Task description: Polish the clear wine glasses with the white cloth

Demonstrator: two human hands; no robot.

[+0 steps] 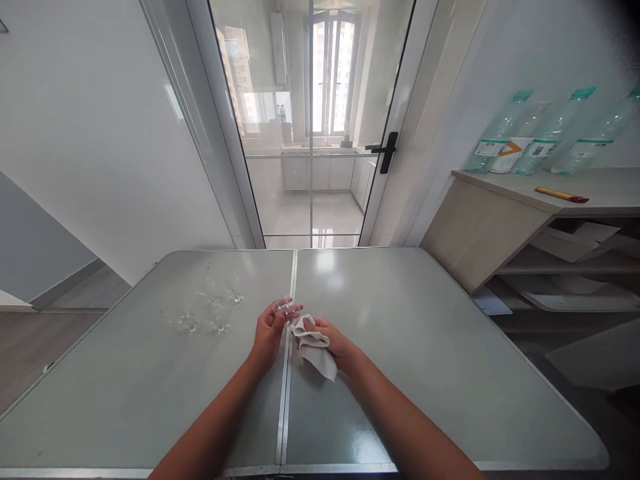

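Near the table's middle seam, my left hand [269, 331] has its fingers wrapped round a clear glass [284, 305], which is tilted over the table. My right hand [330, 335] grips a bunched white cloth [316, 347]; one end of it hangs down toward the tabletop. The cloth meets the lower part of the glass between my two hands, and the fingers behind it are partly hidden. To the left of my left hand, several clear stemmed glasses [216, 303] stand close together on the table, hard to make out singly.
The grey-green folding table [410, 313] has a metal seam down its middle. Beyond its far edge is a glass door [313, 160] with a black handle [385, 152]. At right, a shelf unit [480, 207] bears several plastic bottles [540, 147] and a yellow-red packet [561, 195].
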